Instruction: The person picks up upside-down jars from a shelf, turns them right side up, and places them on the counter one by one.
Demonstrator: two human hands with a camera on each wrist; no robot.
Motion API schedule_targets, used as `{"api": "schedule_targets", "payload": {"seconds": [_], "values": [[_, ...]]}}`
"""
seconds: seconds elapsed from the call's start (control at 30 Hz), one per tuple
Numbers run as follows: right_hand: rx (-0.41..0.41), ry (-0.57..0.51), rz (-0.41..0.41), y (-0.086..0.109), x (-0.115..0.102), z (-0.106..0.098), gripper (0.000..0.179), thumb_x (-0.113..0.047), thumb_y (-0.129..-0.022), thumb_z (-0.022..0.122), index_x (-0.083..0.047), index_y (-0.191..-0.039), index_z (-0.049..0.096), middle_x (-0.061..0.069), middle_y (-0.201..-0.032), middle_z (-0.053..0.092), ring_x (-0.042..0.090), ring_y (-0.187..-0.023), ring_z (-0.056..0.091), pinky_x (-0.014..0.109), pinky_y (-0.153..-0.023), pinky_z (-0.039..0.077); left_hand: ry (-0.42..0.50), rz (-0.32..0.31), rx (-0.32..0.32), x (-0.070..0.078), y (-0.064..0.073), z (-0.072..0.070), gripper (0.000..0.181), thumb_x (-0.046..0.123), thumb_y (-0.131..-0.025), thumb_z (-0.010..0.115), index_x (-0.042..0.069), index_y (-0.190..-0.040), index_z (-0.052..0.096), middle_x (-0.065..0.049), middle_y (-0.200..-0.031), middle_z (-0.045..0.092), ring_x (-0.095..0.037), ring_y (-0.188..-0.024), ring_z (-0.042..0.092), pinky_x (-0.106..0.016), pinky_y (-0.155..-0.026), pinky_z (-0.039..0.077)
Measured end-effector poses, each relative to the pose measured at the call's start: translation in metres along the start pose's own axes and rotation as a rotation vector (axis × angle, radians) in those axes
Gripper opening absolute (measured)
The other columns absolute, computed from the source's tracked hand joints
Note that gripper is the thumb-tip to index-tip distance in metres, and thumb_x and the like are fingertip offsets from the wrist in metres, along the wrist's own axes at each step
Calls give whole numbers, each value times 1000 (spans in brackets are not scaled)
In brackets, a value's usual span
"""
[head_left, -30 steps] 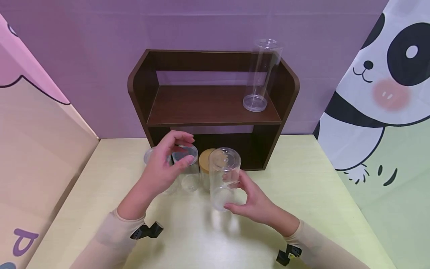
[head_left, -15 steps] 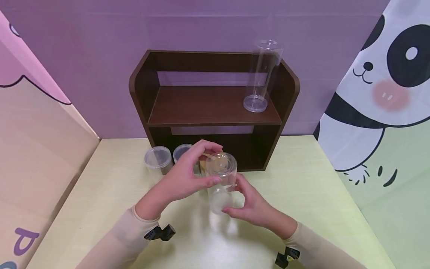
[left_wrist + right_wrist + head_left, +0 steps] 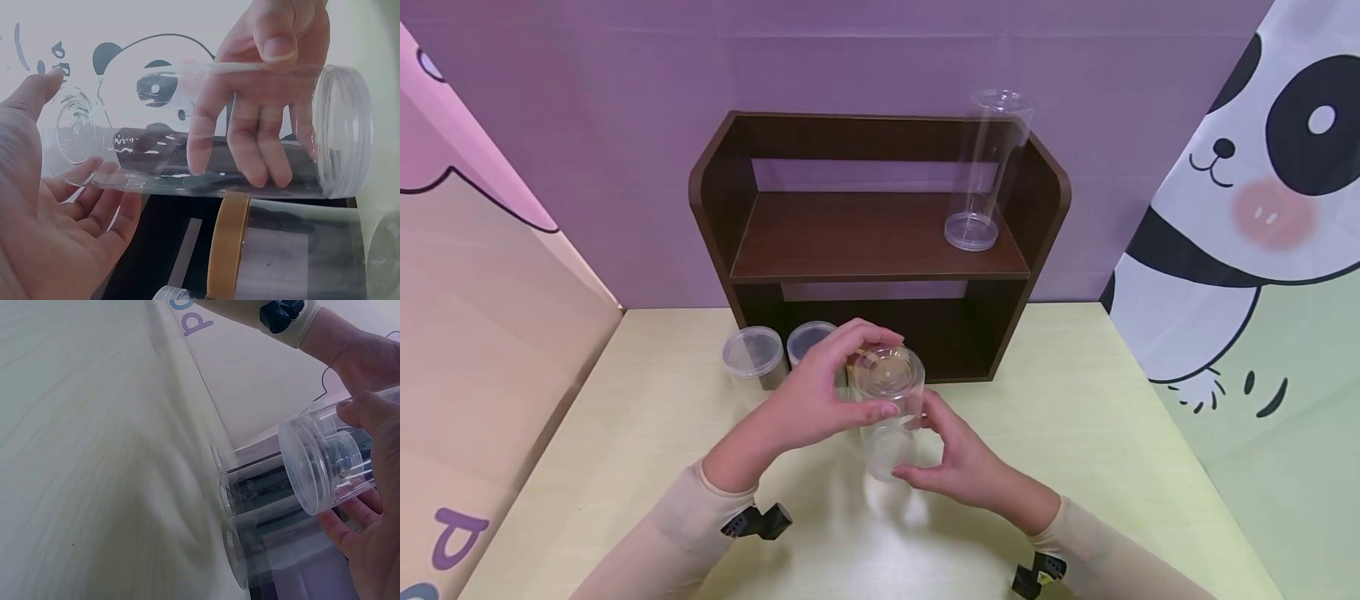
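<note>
A clear cylindrical jar (image 3: 889, 446) is held upside down above the table, its frosted lid (image 3: 306, 464) facing down. Around its lower part curls my right hand (image 3: 951, 454), thumb on the near side and fingers across the far side. My left hand (image 3: 816, 408) is at the upper end, thumb in front and fingers curved round behind the jar's base. Behind them, two clear-lidded jars (image 3: 754, 354) stand on the table. A third jar with a tan lid (image 3: 226, 250) is mostly hidden in the head view by the left hand and the held jar.
A dark brown two-tier shelf (image 3: 880, 233) stands at the back of the pale table (image 3: 1075, 400). On its upper board, at the right, is a tall clear cylinder (image 3: 972, 232). Purple cloth (image 3: 880, 58) hangs behind, with printed panels on both sides.
My left hand has come right from over the standing jars to the top of the held jar. The right hand has shifted the jar slightly left and nearer to me.
</note>
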State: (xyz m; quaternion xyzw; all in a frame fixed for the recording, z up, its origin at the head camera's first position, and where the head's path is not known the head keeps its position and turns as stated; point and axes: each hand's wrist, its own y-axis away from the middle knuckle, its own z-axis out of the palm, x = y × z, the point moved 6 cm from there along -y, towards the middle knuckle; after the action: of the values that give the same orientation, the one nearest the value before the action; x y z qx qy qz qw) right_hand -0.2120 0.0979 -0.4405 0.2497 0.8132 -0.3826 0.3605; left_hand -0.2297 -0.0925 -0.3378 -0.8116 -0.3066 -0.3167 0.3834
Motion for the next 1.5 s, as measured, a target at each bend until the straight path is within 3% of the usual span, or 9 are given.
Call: {"api": "schedule_targets", "payload": {"seconds": [0.33, 0.7, 0.93, 1.13, 1.37, 1.5], "values": [[-37, 85, -87, 2, -2, -12, 89, -1, -85, 94, -7, -160, 47, 12, -146, 61, 27, -131, 60, 43, -107, 59, -14, 22, -28, -1, 7, -12, 65, 24, -87, 97, 23, -145, 68, 11, -132, 66, -16, -121, 63, -40, -100, 57], [-41, 61, -61, 1, -7, -46, 77, 3, -85, 91, -6, -154, 57, 16, -144, 63, 29, -130, 61, 36, -108, 56, -41, -30, -38, -17, 30, -34, 69, 20, -90, 95, 17, -151, 62, 6, -139, 63, -16, -128, 61, -39, -105, 58], [-70, 78, -45, -3, -12, -61, 69, 0, -89, 89, -9, -151, 61, 12, -147, 64, 30, -134, 59, 33, -107, 56, -52, -111, -80, -27, 48, -37, 73, 17, -89, 96, 13, -152, 59, 2, -146, 62, -20, -127, 66, -39, -109, 58], [-74, 111, -67, -9, -22, -69, 65, -2, -89, 90, -5, -149, 64, 8, -148, 65, 24, -138, 57, 34, -115, 50, -55, -86, -94, -33, 57, -37, 73, 10, -85, 98, 17, -147, 60, 4, -143, 61, -26, -130, 62, -36, -109, 58], [-79, 109, -67, -14, -27, -70, 67, -1, -88, 91, -14, -149, 65, 11, -147, 65, 24, -138, 57, 38, -112, 54, -4, -63, -57, -39, 63, -38, 73, 5, -83, 98, 6, -145, 60, -7, -142, 63, -23, -127, 63, -35, -108, 60], [-79, 104, -67, -14, -27, -69, 68, 1, -87, 91, -9, -148, 64, 10, -147, 64, 25, -138, 58, 38, -115, 52, 2, -74, -47, -42, 65, -40, 74, 4, -81, 99, 8, -144, 61, -5, -142, 63, -22, -129, 63, -35, -106, 61]]}}
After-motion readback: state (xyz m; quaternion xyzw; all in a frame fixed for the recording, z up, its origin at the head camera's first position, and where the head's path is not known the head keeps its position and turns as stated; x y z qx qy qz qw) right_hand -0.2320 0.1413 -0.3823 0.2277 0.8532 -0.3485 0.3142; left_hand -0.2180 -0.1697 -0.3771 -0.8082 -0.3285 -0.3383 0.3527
